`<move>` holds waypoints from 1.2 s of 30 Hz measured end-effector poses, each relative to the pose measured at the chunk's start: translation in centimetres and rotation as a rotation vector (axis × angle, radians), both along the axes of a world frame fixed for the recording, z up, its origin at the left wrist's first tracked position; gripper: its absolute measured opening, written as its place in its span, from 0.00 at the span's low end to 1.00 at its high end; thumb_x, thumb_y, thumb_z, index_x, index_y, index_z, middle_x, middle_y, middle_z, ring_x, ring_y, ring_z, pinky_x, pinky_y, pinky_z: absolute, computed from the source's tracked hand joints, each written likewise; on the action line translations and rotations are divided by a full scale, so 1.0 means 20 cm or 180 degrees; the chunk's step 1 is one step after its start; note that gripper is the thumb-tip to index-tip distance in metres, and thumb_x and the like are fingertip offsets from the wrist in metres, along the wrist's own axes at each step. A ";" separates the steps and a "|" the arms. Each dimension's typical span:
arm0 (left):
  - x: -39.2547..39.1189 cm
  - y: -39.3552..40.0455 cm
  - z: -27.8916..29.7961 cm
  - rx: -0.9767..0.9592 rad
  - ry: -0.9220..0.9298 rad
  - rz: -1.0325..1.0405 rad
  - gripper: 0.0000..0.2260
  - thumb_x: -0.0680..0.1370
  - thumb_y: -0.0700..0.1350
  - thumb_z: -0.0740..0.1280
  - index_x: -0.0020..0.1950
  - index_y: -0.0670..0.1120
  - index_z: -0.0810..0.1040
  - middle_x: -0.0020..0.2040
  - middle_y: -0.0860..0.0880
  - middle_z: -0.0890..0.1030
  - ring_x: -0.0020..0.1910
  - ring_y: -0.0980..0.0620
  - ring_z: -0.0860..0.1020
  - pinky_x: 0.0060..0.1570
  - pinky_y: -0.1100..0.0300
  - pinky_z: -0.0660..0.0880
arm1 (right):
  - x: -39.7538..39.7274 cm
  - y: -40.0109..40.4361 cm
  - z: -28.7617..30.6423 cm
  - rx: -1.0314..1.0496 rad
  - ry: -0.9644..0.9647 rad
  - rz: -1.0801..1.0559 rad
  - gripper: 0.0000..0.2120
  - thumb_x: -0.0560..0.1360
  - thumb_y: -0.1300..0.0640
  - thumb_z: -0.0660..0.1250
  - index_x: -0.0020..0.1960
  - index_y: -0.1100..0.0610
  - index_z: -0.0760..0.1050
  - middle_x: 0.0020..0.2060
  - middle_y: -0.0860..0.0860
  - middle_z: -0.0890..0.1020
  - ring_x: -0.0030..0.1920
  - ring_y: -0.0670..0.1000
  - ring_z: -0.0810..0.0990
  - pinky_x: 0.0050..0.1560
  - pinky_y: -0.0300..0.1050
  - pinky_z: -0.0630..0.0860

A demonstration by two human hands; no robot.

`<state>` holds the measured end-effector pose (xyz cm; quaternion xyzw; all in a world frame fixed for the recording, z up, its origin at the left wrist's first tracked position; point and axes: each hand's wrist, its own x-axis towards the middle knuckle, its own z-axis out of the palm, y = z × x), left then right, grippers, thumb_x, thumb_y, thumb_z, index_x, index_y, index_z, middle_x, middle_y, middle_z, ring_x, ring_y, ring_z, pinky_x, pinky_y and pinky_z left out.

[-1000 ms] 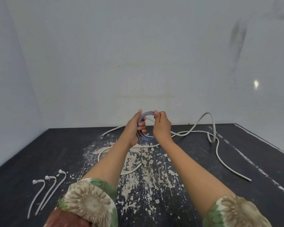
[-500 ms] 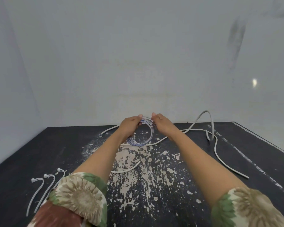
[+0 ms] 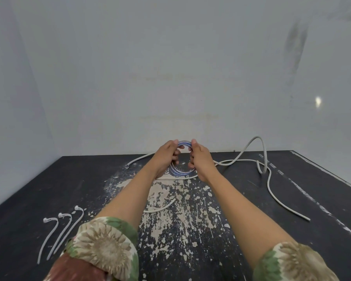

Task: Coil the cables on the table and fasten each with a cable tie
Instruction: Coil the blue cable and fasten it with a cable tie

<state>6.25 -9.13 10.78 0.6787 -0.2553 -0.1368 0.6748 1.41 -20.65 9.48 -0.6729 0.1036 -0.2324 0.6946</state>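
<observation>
the blue cable coil [image 3: 180, 171] is up off the tabletop again, where half a second back it lay nearly flat against the boards, and both hands have risen with it. the left hand [image 3: 166, 157] grips the coil's left side, fingers curled through the ring and thumb over the top. the right hand [image 3: 201, 159] holds the right side the same way, thumb on the upper arc, fingers wrapped round the strands. the coil stands nearly upright between them, its bottom edge just above the black table [image 3: 49, 189], at the far middle near the wall. a long white cable [image 3: 268, 179] sprawls loose across the right half of the table, one loop arching up by the wall, one end trailing towards the near right. a shorter stretch of white cable [image 3: 160, 207] curves below the left forearm on the worn, paint-flecked patch. three white cable ties [image 3: 59, 234] lie side by side at the near left, well apart from the hands. floral sleeves [image 3: 105, 246] frame the bottom of the view.
</observation>
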 end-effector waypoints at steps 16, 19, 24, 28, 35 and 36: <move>0.03 0.22 -0.02 0.0053 0.0248 -0.0053 0.15 0.83 0.52 0.53 0.40 0.46 0.68 0.30 0.53 0.60 0.22 0.59 0.57 0.21 0.68 0.57 | 0.06 0.11 -0.01 0.0431 0.0340 0.0814 0.22 0.83 0.47 0.49 0.37 0.57 0.70 0.24 0.48 0.66 0.24 0.47 0.63 0.27 0.40 0.62; 0.06 0.40 -0.01 0.0594 -0.0028 0.0120 0.16 0.83 0.53 0.53 0.40 0.47 0.67 0.32 0.53 0.61 0.27 0.56 0.58 0.24 0.66 0.58 | 0.08 0.21 -0.02 -0.0678 0.0669 0.0862 0.22 0.82 0.46 0.49 0.42 0.54 0.76 0.33 0.48 0.77 0.32 0.46 0.72 0.34 0.41 0.67; 0.13 0.78 0.00 0.1027 -0.0255 0.0727 0.16 0.83 0.51 0.52 0.39 0.48 0.67 0.33 0.51 0.61 0.29 0.55 0.56 0.27 0.63 0.55 | 0.17 0.47 -0.12 -0.1701 0.0481 -0.0137 0.14 0.82 0.53 0.54 0.51 0.60 0.74 0.47 0.54 0.77 0.45 0.53 0.75 0.41 0.44 0.68; 0.19 1.09 -0.03 0.1046 -0.0267 0.1271 0.16 0.84 0.51 0.52 0.38 0.48 0.67 0.32 0.51 0.62 0.28 0.54 0.57 0.28 0.62 0.54 | 0.16 0.76 -0.26 -0.2064 0.0265 0.0764 0.08 0.79 0.56 0.61 0.44 0.57 0.75 0.40 0.52 0.79 0.40 0.53 0.78 0.41 0.45 0.71; 0.21 1.34 -0.15 0.1007 -0.0112 0.1706 0.16 0.83 0.51 0.52 0.38 0.49 0.68 0.31 0.50 0.63 0.29 0.54 0.58 0.28 0.63 0.57 | 0.14 1.18 -0.46 -0.3592 -0.0250 0.1980 0.07 0.76 0.60 0.66 0.53 0.59 0.79 0.51 0.55 0.79 0.50 0.55 0.78 0.49 0.42 0.70; 0.20 1.36 -0.16 0.0989 -0.0072 0.1735 0.16 0.83 0.52 0.52 0.38 0.49 0.68 0.31 0.50 0.63 0.29 0.54 0.58 0.28 0.63 0.57 | 0.14 1.22 -0.48 -0.3787 -0.0307 0.2026 0.09 0.76 0.61 0.66 0.55 0.60 0.78 0.53 0.56 0.77 0.52 0.56 0.77 0.52 0.45 0.71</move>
